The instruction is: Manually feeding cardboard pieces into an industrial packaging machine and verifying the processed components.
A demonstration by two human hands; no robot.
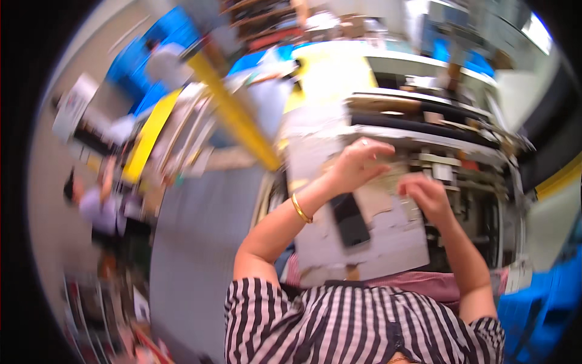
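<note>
"Striped shirt cloth [364,321] of ours fills the lower edge; what are our hands doing beyond it?"

"Both are raised over the pale, worn bench [397,246]. Our left hand [359,164] has curved fingers with a gap to the thumb, and we see nothing in it. Our right hand [428,197] is bent at the fingers; it is too blurred for us to tell whether it grips anything."

"And the dark flat slab [350,222]?"

"On the bench in front of us, its far end near our left wrist in view. Neither hand seems to touch it."

"Which step are we at, then?"

"We'd judge it a moment between grips, with no work begun on the slab."

"What would our next move call for?"

"Probably lowering one hand and fitting fingers along the slab's edges."
</note>
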